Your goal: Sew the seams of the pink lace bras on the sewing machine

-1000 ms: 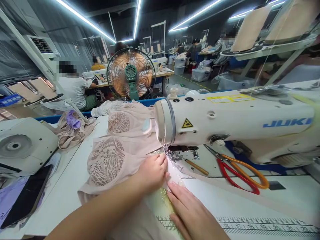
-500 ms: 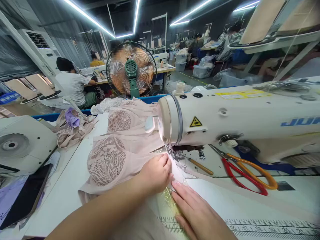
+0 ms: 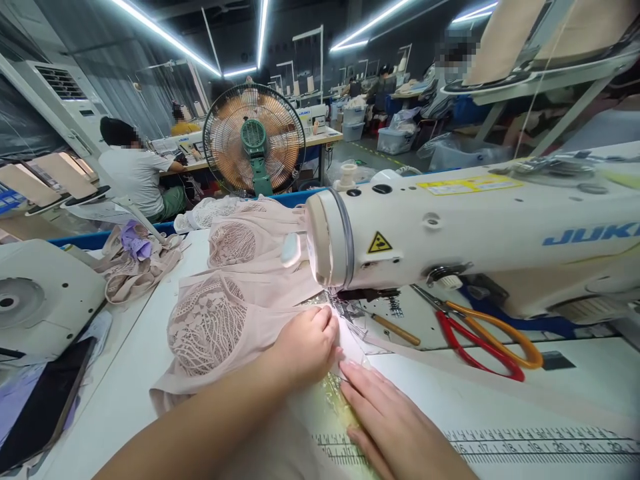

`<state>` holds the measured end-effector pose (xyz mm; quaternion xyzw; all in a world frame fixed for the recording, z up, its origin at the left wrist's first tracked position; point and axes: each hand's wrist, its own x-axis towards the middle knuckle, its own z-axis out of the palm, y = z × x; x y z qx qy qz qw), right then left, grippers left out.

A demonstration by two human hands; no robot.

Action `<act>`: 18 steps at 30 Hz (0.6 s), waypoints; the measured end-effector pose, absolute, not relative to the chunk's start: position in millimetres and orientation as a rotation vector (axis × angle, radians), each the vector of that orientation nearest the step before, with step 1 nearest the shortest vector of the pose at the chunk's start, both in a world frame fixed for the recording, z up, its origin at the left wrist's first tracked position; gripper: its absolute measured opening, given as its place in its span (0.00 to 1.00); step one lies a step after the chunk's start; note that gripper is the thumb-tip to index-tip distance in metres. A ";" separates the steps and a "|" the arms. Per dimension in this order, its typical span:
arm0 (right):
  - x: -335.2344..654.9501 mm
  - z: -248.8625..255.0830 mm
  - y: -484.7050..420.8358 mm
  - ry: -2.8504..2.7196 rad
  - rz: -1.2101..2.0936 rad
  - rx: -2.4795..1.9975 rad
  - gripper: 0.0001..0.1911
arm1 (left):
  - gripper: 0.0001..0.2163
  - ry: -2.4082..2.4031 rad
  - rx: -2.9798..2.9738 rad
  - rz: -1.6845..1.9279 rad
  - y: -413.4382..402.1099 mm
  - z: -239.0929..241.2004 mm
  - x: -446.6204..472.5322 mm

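Note:
A beige bra with lace cups [image 3: 207,325] lies spread across the sewing table, its side edge running under the head of the sewing machine [image 3: 370,233]. My left hand [image 3: 307,343] is closed, its fingers pinching the bra's edge just in front of the needle area. Flat and with fingers stretched out, my right hand [image 3: 387,407] rests beside it, fingertips at a white strip of material [image 3: 351,343]. The needle itself is hard to make out. A narrow beige band [image 3: 435,360] trails off to the right.
Scissors with red and orange handles [image 3: 487,340] and a wooden-handled awl [image 3: 395,330] lie under the machine arm. A printed ruler [image 3: 525,445] runs along the front edge. A phone [image 3: 47,400] lies left. Beyond stand a fan [image 3: 254,137] and a seated co-worker [image 3: 133,170].
The whole view has shifted slightly, with things sitting a little further left. Both hands keep the same hold and place at the bra's edge.

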<state>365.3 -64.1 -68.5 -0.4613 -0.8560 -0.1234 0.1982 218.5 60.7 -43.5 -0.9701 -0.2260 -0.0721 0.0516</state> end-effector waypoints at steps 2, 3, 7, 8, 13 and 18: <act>364.8 -68.1 -64.6 -2.408 -0.368 -1.283 0.17 | 0.22 -0.670 -2.938 -0.216 60.6 -43.7 218.1; 364.6 -68.2 -64.7 -2.412 -0.372 -1.284 0.17 | 0.22 -0.664 -2.934 -0.216 60.7 -44.3 217.8; 363.5 -70.2 -63.1 -2.408 -0.331 -1.300 0.18 | 0.23 -0.686 -2.948 -0.223 63.6 -48.1 216.0; 363.3 -70.9 -62.1 -2.403 -0.309 -1.306 0.18 | 0.23 -0.701 -2.958 -0.221 65.3 -48.7 215.7; 362.2 -72.2 -55.3 -2.350 -0.219 -1.362 0.18 | 0.21 -0.729 -2.987 -0.195 78.4 -45.1 217.0; 358.2 -72.5 -50.3 -2.222 -0.110 -1.402 0.18 | 0.13 -0.627 -2.932 -0.230 78.3 -39.3 219.4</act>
